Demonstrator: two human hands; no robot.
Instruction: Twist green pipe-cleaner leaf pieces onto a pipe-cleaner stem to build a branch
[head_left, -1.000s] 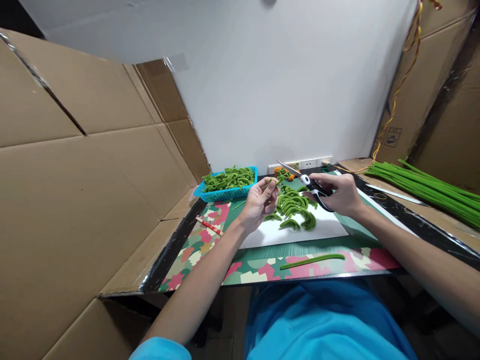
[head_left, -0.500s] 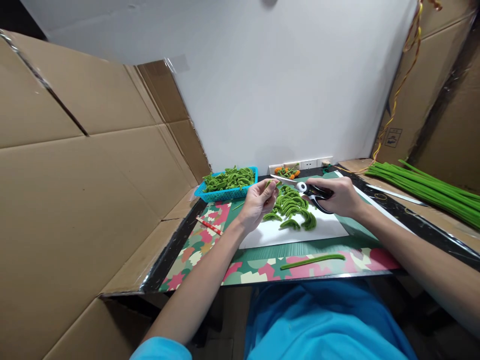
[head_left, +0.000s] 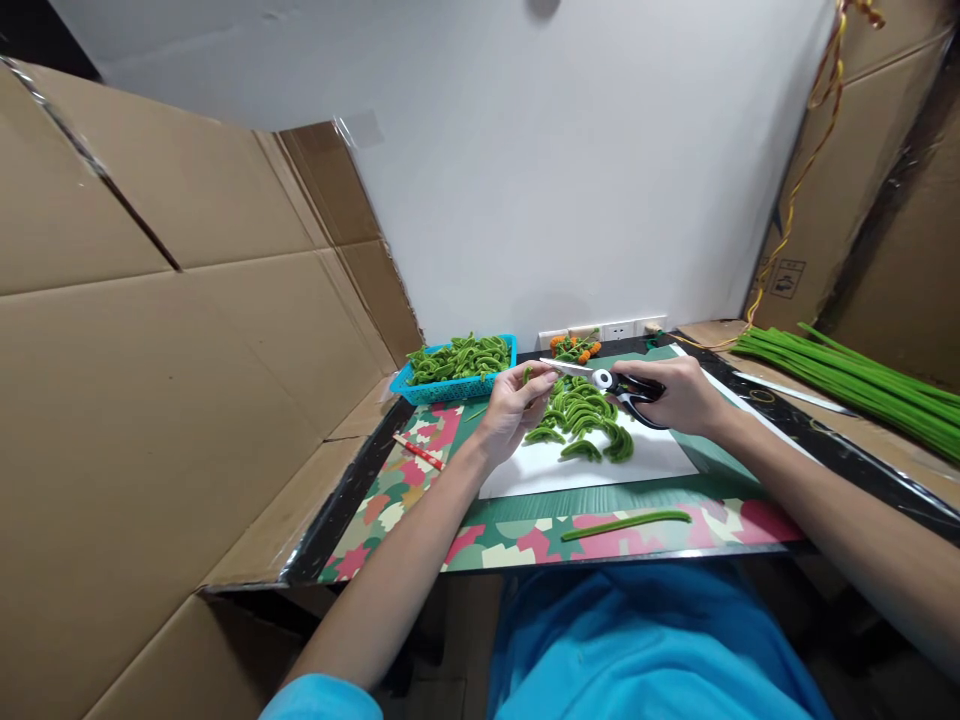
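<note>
Watching from beside the worktop (head_left: 330, 520) here. The left hand (head_left: 517, 405) has a small green fuzzy piece (head_left: 527, 375) pinched between thumb and fingers, probably because it's too small and bendy to hold steady any other way. The right hand (head_left: 671, 392) is wrapped round the black handles of the scissors (head_left: 603, 380), blades pointing left — right at the left fingertips, so piece and blades meet in one spot. Can't tell from here if they're actually touching.

A pile of curled green bits (head_left: 583, 408) sits on white paper (head_left: 525, 475) just below, I'd guess so they show up and stay within easy reach. The blue basket (head_left: 450, 388), heaped with similar bits, is off to the left, and one loose green strip (head_left: 626, 525) lies near the front edge.

Compared with a second ago, the scissors have dropped — the tip was angled up above the left hand, now it's nearly level beside the fingers. Basket and loose strip look unmoved.
</note>
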